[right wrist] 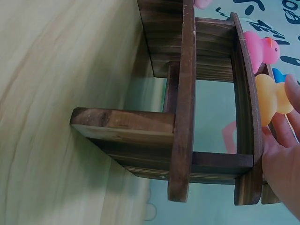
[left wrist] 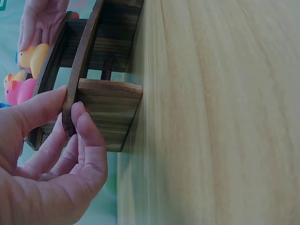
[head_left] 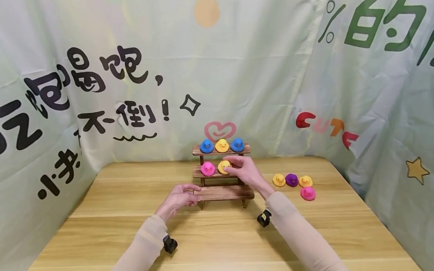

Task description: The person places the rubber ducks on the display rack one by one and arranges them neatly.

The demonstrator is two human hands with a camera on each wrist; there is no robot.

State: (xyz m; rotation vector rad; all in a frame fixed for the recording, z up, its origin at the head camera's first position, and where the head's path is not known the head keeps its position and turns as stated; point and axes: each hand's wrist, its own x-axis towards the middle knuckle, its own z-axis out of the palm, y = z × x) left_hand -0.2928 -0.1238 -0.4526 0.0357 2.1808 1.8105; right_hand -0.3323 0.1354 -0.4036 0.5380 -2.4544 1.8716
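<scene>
Head view: wooden stand (head_left: 226, 192), three tiers, on the far middle of the worktop (head_left: 225, 252). Top tier, left to right: left blue duck (head_left: 207, 146), top yellow duck (head_left: 222, 146), right blue duck (head_left: 237, 145). Middle tier: pink duck (head_left: 207, 169) at left, held yellow duck (head_left: 223, 165) just right of it, pinched by the right hand (head_left: 246, 171), which comes in from the right. Left hand (head_left: 178, 198) pinches the left end of the bottom tier. Right of the stand, well apart from it, four loose ones: loose yellow duck (head_left: 278, 180), purple duck (head_left: 291, 180), second loose yellow duck (head_left: 305, 181), then loose pink duck (head_left: 308, 193) on the near side of that last yellow. Pale sleeves (head_left: 138, 254) on both arms, printed cloth (head_left: 255, 86) behind the worktop. Left wrist view: left hand's digits sit on both faces of the bottom board at its left end; the right hand is beyond, at the held yellow duck. Right wrist view: right hand partly cut off at frame edge, fingers against the held yellow duck at the middle board; can't tell if the board carries its weight. Pink duck shows beyond it, to the left.
</scene>
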